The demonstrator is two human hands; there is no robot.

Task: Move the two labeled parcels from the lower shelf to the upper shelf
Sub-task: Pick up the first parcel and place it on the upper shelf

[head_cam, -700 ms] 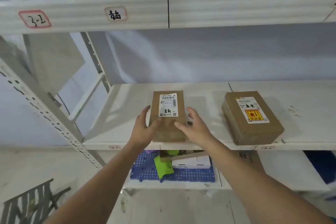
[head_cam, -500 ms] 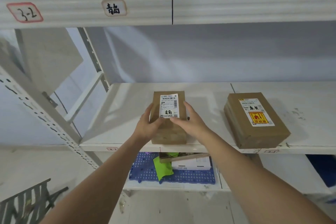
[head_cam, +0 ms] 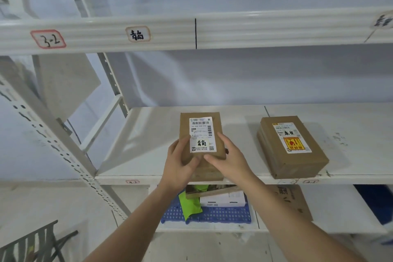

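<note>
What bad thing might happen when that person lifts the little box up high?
Both hands, left hand and right hand, pinch only the near end of the small parcel, so its far end may tip or slip out.

Going up, it might bump the front edge of the upper shelf.

The second parcel sits close to the lower shelf's front edge; a passing arm might knock it off.

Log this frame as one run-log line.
phase: grasp first parcel | left hand: shut on white-label parcel | right hand: same | yellow-label parcel: untouched, lower shelf | upper shelf: no parcel visible
</note>
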